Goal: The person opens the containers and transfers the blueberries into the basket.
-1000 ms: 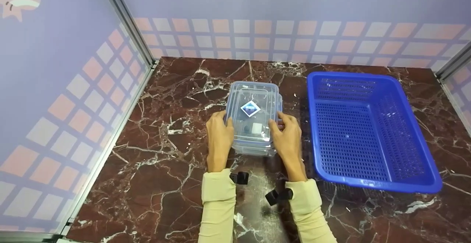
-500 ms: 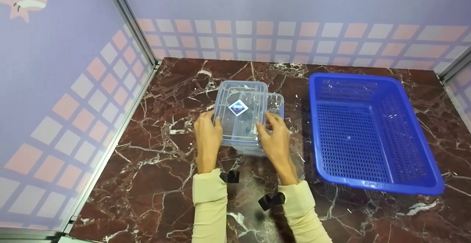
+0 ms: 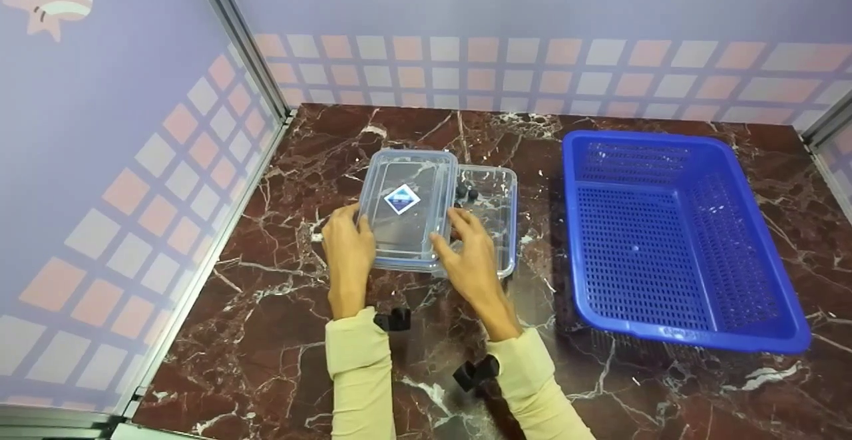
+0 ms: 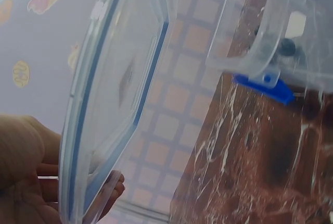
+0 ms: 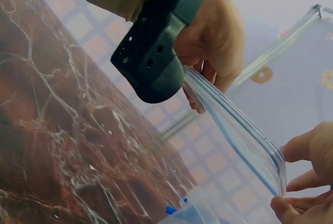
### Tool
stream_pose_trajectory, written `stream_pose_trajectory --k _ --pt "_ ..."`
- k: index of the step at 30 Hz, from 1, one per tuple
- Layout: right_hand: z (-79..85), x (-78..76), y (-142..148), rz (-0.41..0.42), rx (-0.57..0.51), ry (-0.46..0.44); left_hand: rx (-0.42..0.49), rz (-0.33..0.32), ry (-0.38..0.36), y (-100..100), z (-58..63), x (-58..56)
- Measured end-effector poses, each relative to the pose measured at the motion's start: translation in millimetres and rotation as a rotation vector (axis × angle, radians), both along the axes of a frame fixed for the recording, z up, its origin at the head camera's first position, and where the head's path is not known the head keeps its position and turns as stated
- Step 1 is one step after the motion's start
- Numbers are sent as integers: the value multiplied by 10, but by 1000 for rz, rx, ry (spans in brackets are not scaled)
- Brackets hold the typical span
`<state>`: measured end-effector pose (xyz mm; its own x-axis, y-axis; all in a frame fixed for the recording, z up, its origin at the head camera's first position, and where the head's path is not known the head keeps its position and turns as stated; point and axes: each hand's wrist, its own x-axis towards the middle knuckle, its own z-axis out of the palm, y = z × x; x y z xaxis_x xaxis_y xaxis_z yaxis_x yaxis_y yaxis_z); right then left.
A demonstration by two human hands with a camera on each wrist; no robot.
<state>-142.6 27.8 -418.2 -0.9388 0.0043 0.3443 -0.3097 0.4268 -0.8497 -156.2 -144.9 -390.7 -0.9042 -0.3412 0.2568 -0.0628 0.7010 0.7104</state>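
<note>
Between both hands is a clear rectangular lid (image 3: 398, 230) with a blue seal and a diamond-shaped blue-and-white sticker. My left hand (image 3: 349, 250) pinches its left edge, and my right hand (image 3: 471, 259) pinches the right edge. In the left wrist view the lid (image 4: 117, 94) is raised off the container. The clear plastic container (image 3: 502, 227) stands on the table, partly hidden by the lid and right hand. Inside it are small dark round things (image 3: 471, 194), and the left wrist view also shows a white piece (image 4: 296, 24). Blue clips (image 4: 265, 86) hang at the container's rim.
A large blue perforated basket (image 3: 636, 333) stands to the right of the container. The dark red marbled table (image 3: 266, 333) meets patterned panels at the left and back. Black camera mounts (image 3: 476, 373) sit on both wrists.
Both hands have moved the lid leftward, off the top of the container. More of the container and the dark round things inside now show. The basket stays in place.
</note>
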Motion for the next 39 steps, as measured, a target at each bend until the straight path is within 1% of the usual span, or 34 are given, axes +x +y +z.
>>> stream_pose_trajectory --k 9,14,17,22,30,39 --pt "-57 34 -155 75 3 -18 -14 17 -2 -177 -55 13" --pt "-102 55 -242 126 28 -41 -7 45 -14 -270 -98 43" --pt "-119 68 -285 135 54 -49 -10 56 -20 -312 -122 56" --pt "-139 98 -349 149 92 -89 -23 66 -31 -375 -162 71" --pt "-159 168 -450 192 149 -221 -24 89 -58 -482 -235 108" --pt "-190 244 -585 213 185 -226 -31 116 -103 -583 -298 143"
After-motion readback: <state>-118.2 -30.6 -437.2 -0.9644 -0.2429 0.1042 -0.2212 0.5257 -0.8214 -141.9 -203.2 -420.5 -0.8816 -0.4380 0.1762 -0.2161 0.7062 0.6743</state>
